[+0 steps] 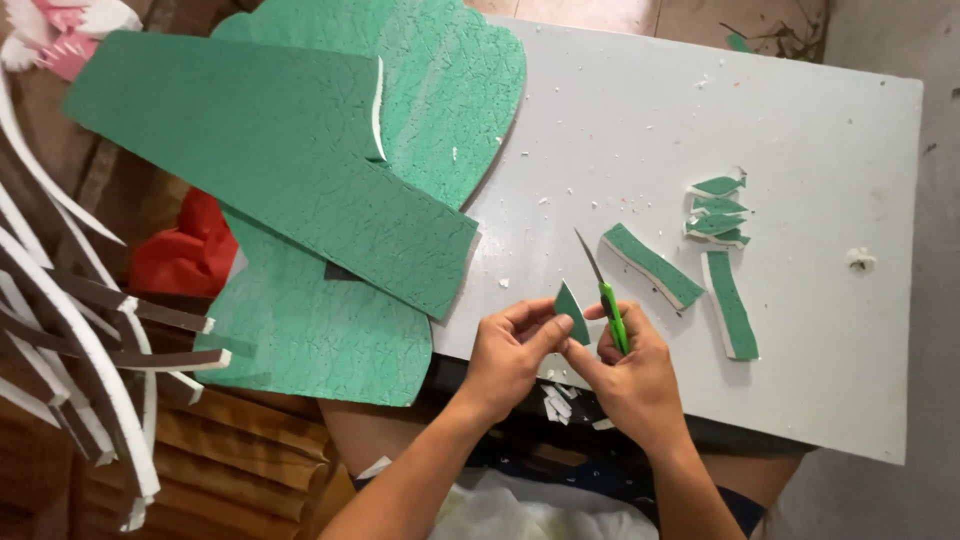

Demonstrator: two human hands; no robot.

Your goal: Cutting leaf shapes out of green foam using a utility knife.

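Observation:
My left hand pinches a small pointed piece of green foam between thumb and fingers, at the near edge of a grey-white table. My right hand grips a green-handled craft knife, its thin blade pointing up and away to the left, just right of the foam piece. The two hands touch each other around the piece.
Large green textured foam sheets overlap on the table's left side and hang over its edge. Two green strips and several small leaf-shaped cutouts lie to the right. White foam strips stand at far left, near a red cloth.

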